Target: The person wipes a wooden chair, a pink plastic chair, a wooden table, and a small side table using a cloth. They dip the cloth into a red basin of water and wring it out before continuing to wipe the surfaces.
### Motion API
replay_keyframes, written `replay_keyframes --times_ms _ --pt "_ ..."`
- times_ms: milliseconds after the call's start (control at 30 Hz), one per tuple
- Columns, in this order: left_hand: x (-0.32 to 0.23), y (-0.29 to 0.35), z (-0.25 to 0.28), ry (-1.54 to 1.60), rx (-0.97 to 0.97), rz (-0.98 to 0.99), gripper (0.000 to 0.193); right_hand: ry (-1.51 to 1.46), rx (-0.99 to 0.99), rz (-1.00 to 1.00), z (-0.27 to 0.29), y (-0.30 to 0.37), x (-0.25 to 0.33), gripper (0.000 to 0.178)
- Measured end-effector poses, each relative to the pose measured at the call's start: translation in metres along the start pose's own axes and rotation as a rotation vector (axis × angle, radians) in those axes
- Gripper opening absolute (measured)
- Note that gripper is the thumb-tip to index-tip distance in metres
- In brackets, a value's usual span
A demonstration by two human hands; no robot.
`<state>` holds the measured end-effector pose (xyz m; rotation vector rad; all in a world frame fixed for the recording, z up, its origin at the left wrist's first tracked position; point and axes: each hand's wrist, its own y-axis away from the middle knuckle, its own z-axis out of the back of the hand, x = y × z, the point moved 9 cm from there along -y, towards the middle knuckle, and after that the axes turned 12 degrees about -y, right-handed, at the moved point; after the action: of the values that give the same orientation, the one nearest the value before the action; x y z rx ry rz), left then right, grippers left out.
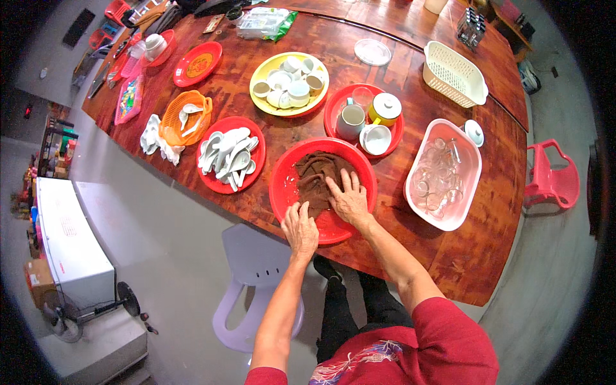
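Note:
A brown cloth (314, 183) lies bunched and folded inside a red basin (280, 204) at the table's near edge. My right hand (350, 197) rests on the cloth's right side, open, its fingers spread. At the near left of the basin, my left hand (299, 226) has its fingers bent at the cloth's lower edge and seems to pinch it; the fingertips are partly hidden. Small pale bits dot the basin's left inner wall. Just behind stands a red tray (332, 110) with a grey mug (351, 122), a yellow lidded pot (384, 110) and a white cup (375, 139).
To the left, a red plate (258, 158) carries white spoons beside an orange basket (204, 122). A yellow dish (256, 106) of cups sits behind. Rightward are a pink tub (443, 222) of clear glasses and a cream basket (480, 90). A lilac chair (247, 256) stands below the table edge.

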<state>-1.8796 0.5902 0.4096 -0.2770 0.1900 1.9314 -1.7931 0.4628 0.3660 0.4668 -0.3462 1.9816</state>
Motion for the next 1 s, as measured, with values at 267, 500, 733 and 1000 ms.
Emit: replay_keyframes --times_ms 267,500,733,1000 --pt "0.102 0.022 -0.068 0.992 0.170 0.819 0.066 0.111 0.191 0.107 -0.030 0.023 0.010 0.039" --pt "0.083 0.040 -0.130 1.524 0.540 0.968 0.051 -0.169 0.489 -0.124 -0.033 0.034 0.005 0.027" --pt "0.078 0.090 -0.126 1.451 0.652 0.869 0.048 -0.169 -0.172 -0.564 0.008 0.091 -0.029 0.049" --pt "0.034 0.180 -0.098 1.260 0.802 0.751 0.053 -0.353 0.110 -0.710 0.012 0.204 -0.071 0.036"
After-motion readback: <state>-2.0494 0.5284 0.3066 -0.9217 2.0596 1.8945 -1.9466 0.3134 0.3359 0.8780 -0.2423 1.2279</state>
